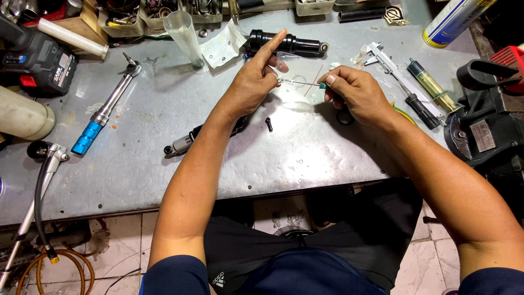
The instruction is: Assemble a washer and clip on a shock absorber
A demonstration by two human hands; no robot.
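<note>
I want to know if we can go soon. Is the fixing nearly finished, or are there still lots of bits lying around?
Not yet, it seems. Parts already lie apart: a black cylinder at the back, a grey-and-black part under the left arm, a loose black bolt. Right now the right hand holds a thin pick against a tiny piece pinched in the left hand. Those loose parts probably still need joining.

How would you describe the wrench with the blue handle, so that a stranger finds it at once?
Start at the grey metal workbench and look at its left half, away from both hands. There a long torque wrench lies diagonally, its ratchet head pointing up and to the right. Its bright blue grip sets it apart from the black cordless tool behind it.
</note>
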